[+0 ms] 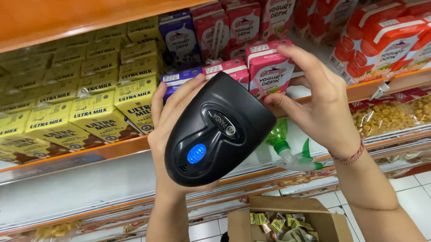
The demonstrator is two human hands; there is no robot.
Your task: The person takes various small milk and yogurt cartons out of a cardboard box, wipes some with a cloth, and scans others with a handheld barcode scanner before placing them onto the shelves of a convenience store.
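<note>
On the far left, rows of yellow cartons (88,99) fill the shelf (83,156). Next to them stand purple cartons (180,36), then pink ones.

The left hand (170,132) is wrapped around a black scanner (216,130). The scanner sits in the palm, held up in front of the shelf, with its blue button facing the camera. Its front end points toward the pink cartons.

To the right, the right hand (320,103) grips a pink carton (271,71) by its side, with fingers on top and thumb below. The carton stands at the front of the shelf, just beside the scanner's nose.

Behind the hands lies a green spray bottle (288,149) on a lower shelf. Further right are red cartons (389,38) and bags of snacks (396,112). Down on the floor stands an open brown box (319,217) with small packets inside.

It looks like the scanning step: the carton is held while the scanner is aimed. Scanning calls for the carton's striped code to face the scanner, held steady and near. I cannot see where that code is.
</note>
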